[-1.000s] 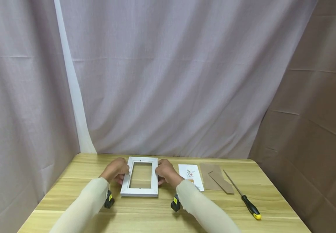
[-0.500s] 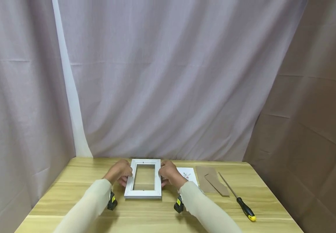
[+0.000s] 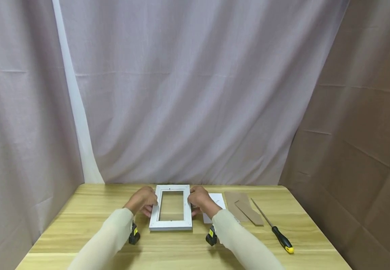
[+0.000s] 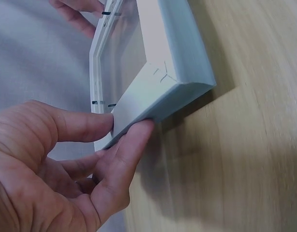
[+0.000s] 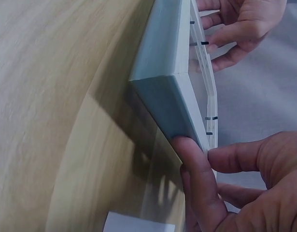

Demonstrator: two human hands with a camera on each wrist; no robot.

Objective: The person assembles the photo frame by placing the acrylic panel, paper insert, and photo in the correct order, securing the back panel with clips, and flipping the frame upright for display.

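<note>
A white picture frame lies back side up on the wooden table, its opening showing the wood beneath. My left hand pinches the frame's left rail between thumb and fingers. On the opposite rail my right hand grips the same way. Small black clips show along the frame's inner edge in both wrist views.
Right of the frame lie a white printed card, brown backing boards and a black-and-yellow screwdriver. Grey curtains hang behind the table, and a brown one stands at the right. Wrist cameras sit under both sleeves.
The head view has drifted left, so the frame and hands sit slightly further right in the picture. Both hands keep the same grip on the frame's rails.
</note>
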